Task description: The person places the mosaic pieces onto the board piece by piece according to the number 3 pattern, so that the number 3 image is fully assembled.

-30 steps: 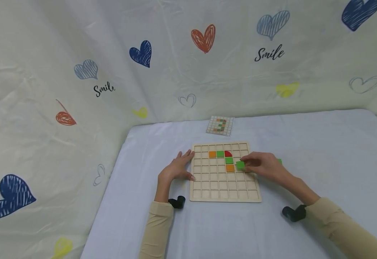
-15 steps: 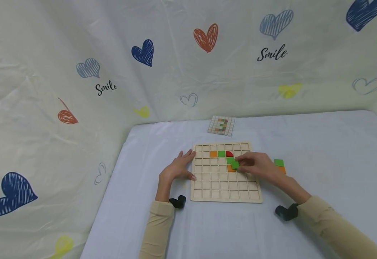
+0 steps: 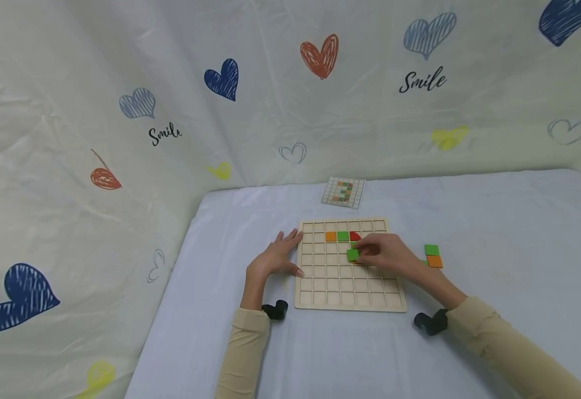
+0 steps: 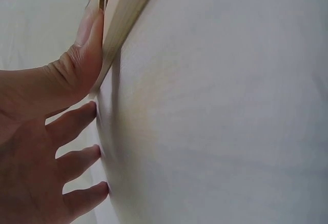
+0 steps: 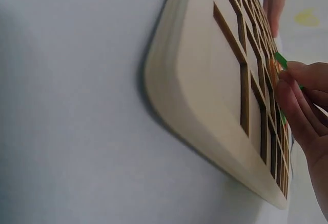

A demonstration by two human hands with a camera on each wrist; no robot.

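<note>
Green square tile [image 3: 352,255] is over the wooden grid board [image 3: 325,302], pinched in the right hand's [image 3: 384,252] narrow grip; might nudge neighbours if dragged low, or seat crooked if the spread left hand [image 3: 274,257], thumb at the board's left edge, lets it slide. Counts: one board, one held tile; set in it, one red round-cornered tile [image 3: 354,236], one orange tile [image 3: 331,236], one green tile [image 3: 342,236], plus part-hidden green and orange slivers. Right on desk [image 3: 195,332]: one loose green tile [image 3: 431,250], one loose orange tile [image 3: 434,261], one green sliver [image 3: 424,261]; one pattern card [image 3: 343,192] beyond.
</note>
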